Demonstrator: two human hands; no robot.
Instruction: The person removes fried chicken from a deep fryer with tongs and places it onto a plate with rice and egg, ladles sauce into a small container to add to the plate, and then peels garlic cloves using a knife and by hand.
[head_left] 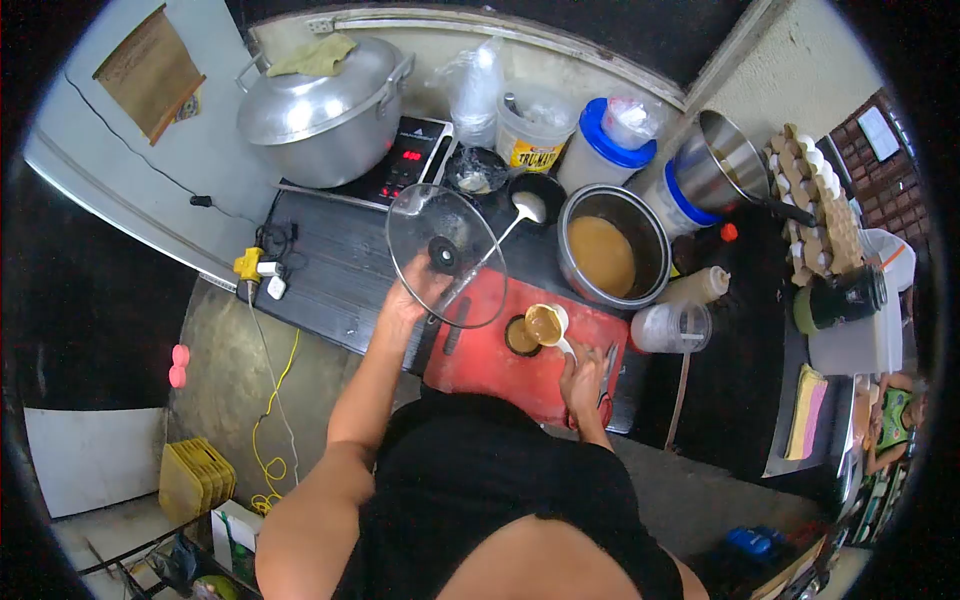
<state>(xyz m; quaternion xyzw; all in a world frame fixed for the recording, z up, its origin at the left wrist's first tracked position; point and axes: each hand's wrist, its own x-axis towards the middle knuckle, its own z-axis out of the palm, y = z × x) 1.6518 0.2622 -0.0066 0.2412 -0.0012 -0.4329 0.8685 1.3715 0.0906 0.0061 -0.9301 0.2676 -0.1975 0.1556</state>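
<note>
My left hand (424, 288) is closed on a clear glass lid (478, 222) with a black knob, raised over the left of the counter. In my right hand (582, 384) is the handle of a white cup (555, 314) with light brown liquid in it. This cup is tilted over a small dark round dish (521, 336), which also contains brown stuff. Under both lies a red cutting board (485, 372). A metal ladle (528, 208) rests by a black bowl (545, 187), its handle running behind the lid. The metal pot (614, 290) holds brown liquid.
A large lidded aluminum pot (325, 140) stands on an induction cooker (415, 150). Along the back are plastic tubs (535, 125) and a blue-lidded container (610, 150). Egg trays (815, 220) stand at right, near a steel pot (712, 165). A clear jar (670, 328) sits beside the board.
</note>
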